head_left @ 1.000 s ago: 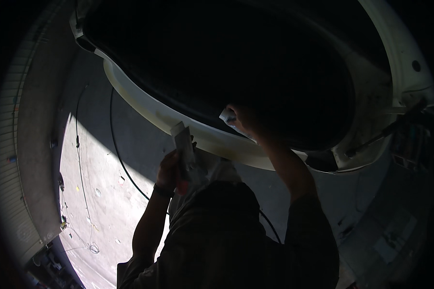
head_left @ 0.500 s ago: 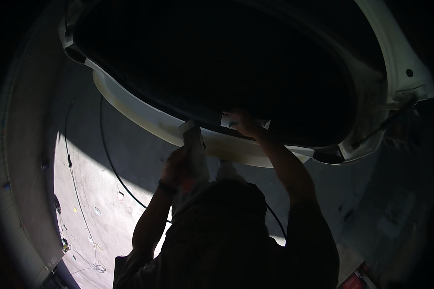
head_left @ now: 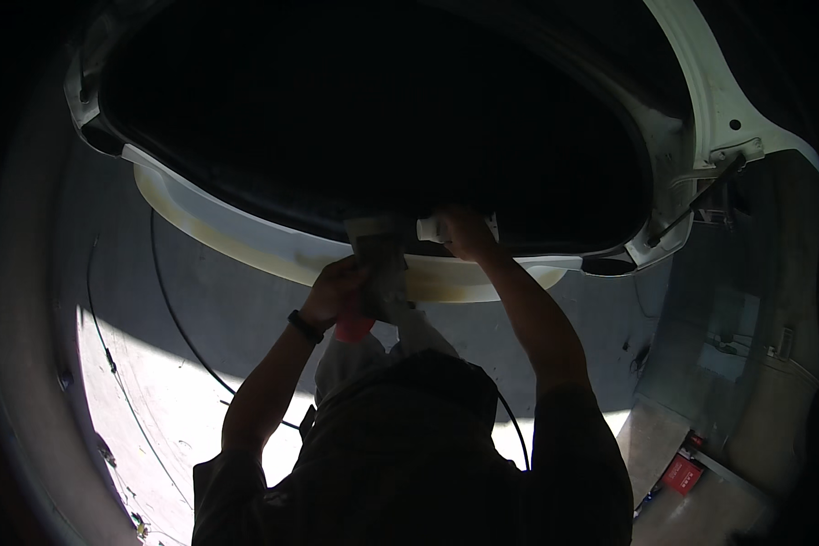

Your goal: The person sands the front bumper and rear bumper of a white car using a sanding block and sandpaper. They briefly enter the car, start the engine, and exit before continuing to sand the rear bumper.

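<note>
My left hand (head_left: 333, 289) is closed around a flat grey rectangular piece (head_left: 384, 271), tilted upright before the car's rear edge; its exact kind is too dark to tell. Just under that hand shows something red (head_left: 354, 327), its shape mostly hidden. My right hand (head_left: 469, 234) grips a pale, cylinder-like container (head_left: 430, 228) lying sideways over the boot opening's rim. The hand covers its middle. Below both hands curves the car's bumper (head_left: 287, 261), whitish with yellowish patches along its edge.
The dark open boot (head_left: 373, 118) fills the upper middle, with a strut (head_left: 701, 200) at its right. A black hose (head_left: 187, 332) runs over the floor at left, past a bright sunlit patch (head_left: 146, 400). A red box (head_left: 682, 474) stands at lower right.
The view has shifted, so the car sits further left and higher. The flat grey piece in my left hand now turns its broad face more into view. My right hand still holds the pale container.
</note>
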A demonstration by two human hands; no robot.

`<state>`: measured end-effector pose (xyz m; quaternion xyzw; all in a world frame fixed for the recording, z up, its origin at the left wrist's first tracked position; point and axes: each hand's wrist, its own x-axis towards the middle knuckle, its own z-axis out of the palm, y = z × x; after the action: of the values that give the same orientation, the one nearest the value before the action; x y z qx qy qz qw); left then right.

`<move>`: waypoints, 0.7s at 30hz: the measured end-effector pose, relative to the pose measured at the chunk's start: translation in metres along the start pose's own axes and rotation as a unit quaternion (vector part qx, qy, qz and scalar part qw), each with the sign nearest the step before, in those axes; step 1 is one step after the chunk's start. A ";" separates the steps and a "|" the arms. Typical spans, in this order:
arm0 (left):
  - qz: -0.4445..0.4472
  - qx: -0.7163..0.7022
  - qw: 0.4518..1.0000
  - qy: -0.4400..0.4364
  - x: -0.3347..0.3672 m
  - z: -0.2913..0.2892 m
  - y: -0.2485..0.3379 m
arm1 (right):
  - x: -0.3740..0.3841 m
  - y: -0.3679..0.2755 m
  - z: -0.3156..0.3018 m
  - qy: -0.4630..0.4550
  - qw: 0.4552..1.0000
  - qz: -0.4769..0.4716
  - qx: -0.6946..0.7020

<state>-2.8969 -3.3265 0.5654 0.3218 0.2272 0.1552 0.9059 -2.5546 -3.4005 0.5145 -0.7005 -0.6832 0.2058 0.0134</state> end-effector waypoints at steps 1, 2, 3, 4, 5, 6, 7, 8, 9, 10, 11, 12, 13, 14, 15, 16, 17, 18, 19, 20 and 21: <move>-0.002 -0.014 1.000 0.002 -0.001 -0.002 0.001 | -0.001 -0.005 0.000 0.006 0.999 -0.015 -0.036; -0.010 -0.021 1.000 0.008 -0.002 -0.005 0.002 | -0.002 -0.009 0.000 -0.003 0.997 -0.025 -0.076; -0.008 -0.023 1.000 0.008 -0.003 -0.007 0.002 | -0.005 -0.012 0.001 0.003 0.997 -0.016 -0.073; -0.012 -0.019 1.000 0.013 -0.005 -0.008 0.002 | -0.008 -0.015 0.002 -0.005 0.997 -0.004 -0.075; -0.016 -0.014 1.000 0.018 -0.007 -0.009 0.002 | -0.011 -0.018 0.004 -0.023 0.997 0.008 -0.076; -0.020 -0.020 0.999 0.018 -0.009 -0.008 0.001 | -0.015 -0.019 0.005 -0.010 0.997 0.005 -0.080; -0.025 -0.026 0.999 0.018 -0.010 -0.008 0.001 | -0.019 -0.020 0.007 -0.007 0.997 0.002 -0.083; -0.030 -0.034 0.999 0.018 -0.012 -0.007 0.001 | -0.023 -0.021 0.008 0.007 0.996 -0.002 -0.091; -0.034 -0.028 0.999 0.019 -0.012 -0.006 0.000 | -0.026 -0.022 0.009 0.003 0.996 0.007 -0.090; -0.037 -0.025 0.999 0.021 -0.012 -0.004 0.000 | -0.029 -0.022 0.010 0.010 0.995 0.012 -0.095; -0.042 -0.025 0.999 0.023 -0.012 -0.002 0.000 | -0.031 -0.022 0.010 -0.002 0.995 0.023 -0.100; -0.035 -0.018 0.999 0.011 -0.011 -0.001 0.000 | -0.034 -0.021 0.011 0.019 0.995 0.025 -0.090; -0.028 -0.014 1.000 -0.001 -0.010 0.000 -0.001 | -0.036 -0.021 0.011 0.022 0.996 0.031 -0.080; -0.025 -0.007 1.000 -0.004 -0.008 0.001 -0.001 | -0.038 -0.021 0.012 0.025 0.997 0.036 -0.069; -0.022 -0.013 1.000 -0.013 -0.007 0.001 -0.002 | -0.041 -0.020 0.013 0.031 0.996 0.039 -0.071; -0.024 -0.016 0.999 -0.013 -0.004 0.002 -0.004 | -0.043 -0.020 0.014 0.036 0.996 0.043 -0.072; -0.022 -0.025 0.999 -0.028 -0.002 0.002 -0.004 | -0.046 -0.020 0.015 0.046 0.995 0.045 -0.072; -0.037 -0.004 0.999 -0.015 0.000 0.001 -0.005 | -0.049 -0.020 0.015 0.028 0.994 0.068 -0.078; -0.047 0.011 0.999 -0.016 0.002 0.001 -0.005 | -0.052 -0.022 0.016 0.014 0.993 0.088 -0.083; -0.049 0.021 0.998 -0.021 0.004 0.000 -0.005 | -0.054 -0.023 0.016 0.004 0.989 0.109 -0.095; -0.057 0.023 0.998 -0.025 0.006 0.001 -0.005 | -0.055 -0.027 0.016 0.030 0.987 0.113 -0.113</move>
<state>-2.8912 -3.3279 0.5610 0.3329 0.2257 0.0899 0.9111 -2.5839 -3.4562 0.5231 -0.7758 -0.6181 0.1065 -0.0690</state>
